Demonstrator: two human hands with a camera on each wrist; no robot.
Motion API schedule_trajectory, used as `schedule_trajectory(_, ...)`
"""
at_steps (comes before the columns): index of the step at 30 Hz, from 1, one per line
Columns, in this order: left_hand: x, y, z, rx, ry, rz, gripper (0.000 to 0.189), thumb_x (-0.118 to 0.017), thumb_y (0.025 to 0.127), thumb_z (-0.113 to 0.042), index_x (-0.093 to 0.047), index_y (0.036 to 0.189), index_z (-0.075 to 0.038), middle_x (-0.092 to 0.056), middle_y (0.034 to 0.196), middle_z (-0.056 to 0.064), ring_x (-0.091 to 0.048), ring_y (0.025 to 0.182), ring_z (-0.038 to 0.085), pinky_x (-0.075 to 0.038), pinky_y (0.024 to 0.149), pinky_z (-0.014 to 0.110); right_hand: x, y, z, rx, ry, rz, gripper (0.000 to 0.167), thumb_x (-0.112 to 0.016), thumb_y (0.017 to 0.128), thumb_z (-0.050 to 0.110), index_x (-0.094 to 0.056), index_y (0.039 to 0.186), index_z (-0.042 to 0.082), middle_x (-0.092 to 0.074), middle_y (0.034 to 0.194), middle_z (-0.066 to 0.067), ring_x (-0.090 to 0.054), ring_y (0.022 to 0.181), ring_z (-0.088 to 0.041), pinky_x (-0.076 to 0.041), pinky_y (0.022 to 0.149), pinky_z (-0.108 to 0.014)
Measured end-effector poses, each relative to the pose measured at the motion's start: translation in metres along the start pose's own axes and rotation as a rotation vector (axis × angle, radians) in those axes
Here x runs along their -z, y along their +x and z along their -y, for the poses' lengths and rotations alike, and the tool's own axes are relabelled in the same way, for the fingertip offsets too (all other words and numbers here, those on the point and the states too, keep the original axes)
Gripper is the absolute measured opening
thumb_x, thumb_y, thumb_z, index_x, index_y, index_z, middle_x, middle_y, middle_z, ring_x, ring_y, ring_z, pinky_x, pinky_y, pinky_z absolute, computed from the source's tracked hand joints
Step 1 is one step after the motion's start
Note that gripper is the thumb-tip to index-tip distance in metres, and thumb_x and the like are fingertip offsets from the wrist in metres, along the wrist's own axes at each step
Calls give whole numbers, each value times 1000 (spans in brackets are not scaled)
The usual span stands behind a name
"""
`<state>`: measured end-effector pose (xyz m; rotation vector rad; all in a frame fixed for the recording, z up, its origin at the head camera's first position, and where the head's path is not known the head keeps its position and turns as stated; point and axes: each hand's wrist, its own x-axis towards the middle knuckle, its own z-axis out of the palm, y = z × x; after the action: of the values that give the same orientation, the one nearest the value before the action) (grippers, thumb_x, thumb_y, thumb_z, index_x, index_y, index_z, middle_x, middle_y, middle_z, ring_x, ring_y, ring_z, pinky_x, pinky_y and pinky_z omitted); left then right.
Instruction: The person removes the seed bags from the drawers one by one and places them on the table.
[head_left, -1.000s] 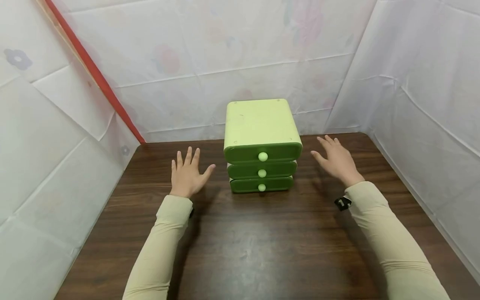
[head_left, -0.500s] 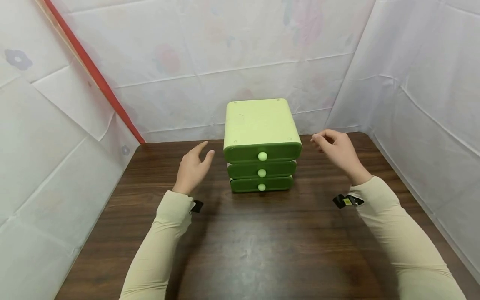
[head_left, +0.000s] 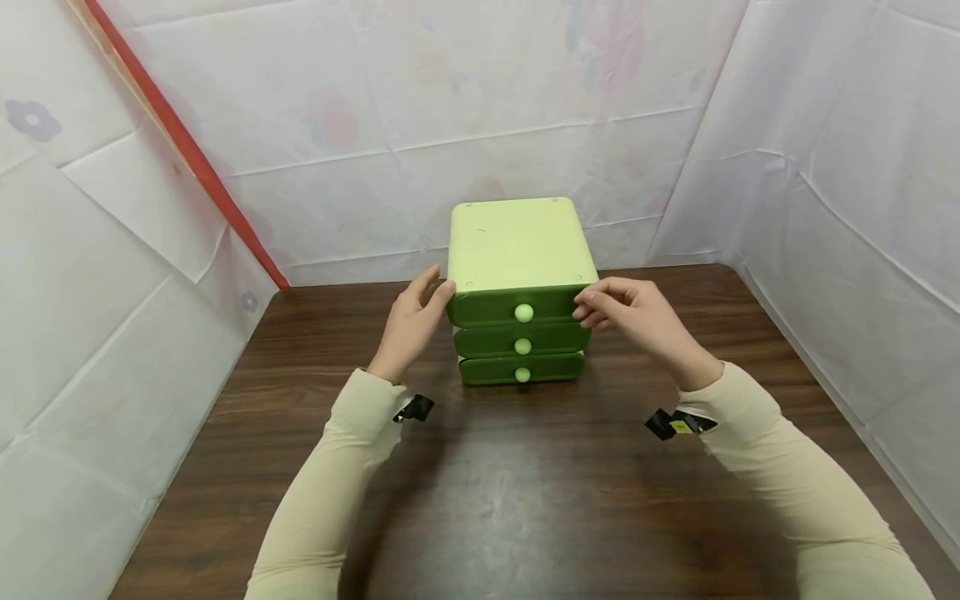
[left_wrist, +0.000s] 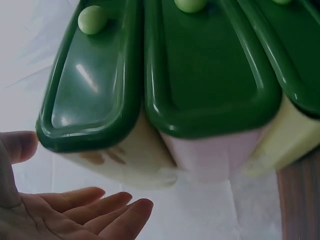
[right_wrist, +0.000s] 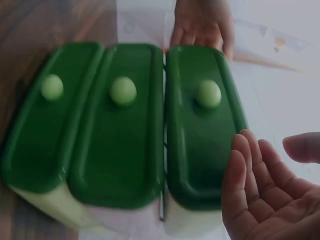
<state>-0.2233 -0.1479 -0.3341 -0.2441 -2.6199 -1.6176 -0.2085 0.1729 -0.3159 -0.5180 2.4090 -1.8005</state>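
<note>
A small chest of drawers [head_left: 521,242] with a pale green top stands at the far side of the table. Its three dark green drawer fronts, each with a round pale knob, are all pushed in. My left hand [head_left: 411,323] is at the chest's upper left edge. The left wrist view has its thumb [left_wrist: 22,146] by the corner of the top drawer [left_wrist: 87,90], fingers spread alongside the side wall. My right hand [head_left: 633,317] has its loosely bent fingers at the right end of the top drawer front, thumb apart in the right wrist view. Neither hand grips anything.
The brown wood-grain table [head_left: 495,517] extends in front of the chest. White patterned sheeting [head_left: 360,150] hangs close behind it and along both sides. A red strip [head_left: 187,150] runs down the left back corner. Black straps [head_left: 678,423] sit at the wrists.
Both hands have moved inward from beside the chest to its upper front corners. Their spread fingers have bent. The chest and its drawers have not moved.
</note>
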Motion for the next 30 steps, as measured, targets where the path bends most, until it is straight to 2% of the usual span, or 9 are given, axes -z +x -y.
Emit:
schedule_trajectory(6, -6, 7, -2, 47, -70, 32, 81, -45, 96, -63, -18, 158, -18, -23, 163, 3, -27, 149, 23, -29, 120, 45, -19, 2, -5, -74, 53, 108, 41, -55, 102, 32, -64, 120, -4, -73, 109, -12, -71, 95, -28, -58, 86, -43)
schedule_trajectory(11, -11, 12, -2, 57, -99, 63, 82, -44, 97, -63, -14, 159, -18, -19, 164, 2, -23, 150, 20, -26, 122, 41, -33, 6, -14, -146, 91, 177, 44, -52, 103, 31, -62, 125, -5, -69, 117, -22, -69, 103, -36, -57, 88, -46)
schedule_trajectory(17, -15, 16, -4, 60, -135, 57, 82, -46, 96, -63, -18, 158, -17, -25, 162, 3, -27, 149, 19, -29, 120, 42, -48, 12, -22, -212, 126, 216, 50, -52, 103, 38, -61, 127, -5, -69, 116, -22, -70, 102, -34, -56, 90, -48)
schedule_trajectory(22, -17, 18, -7, 80, -153, 49, 80, -48, 96, -62, -22, 157, -19, -32, 159, 3, -36, 144, 20, -34, 117, 43, -55, 16, -21, -235, 155, 209, 56, -53, 100, 45, -62, 127, -2, -71, 116, -19, -70, 103, -32, -58, 88, -43)
schedule_trajectory(30, -18, 18, -6, 108, -210, 48, 77, -50, 96, -58, -23, 157, -20, -31, 160, 2, -36, 143, 19, -35, 116, 42, -63, 21, -21, -280, 226, 194, 53, -55, 99, 46, -62, 129, 3, -70, 118, -16, -72, 100, -23, -56, 92, -44)
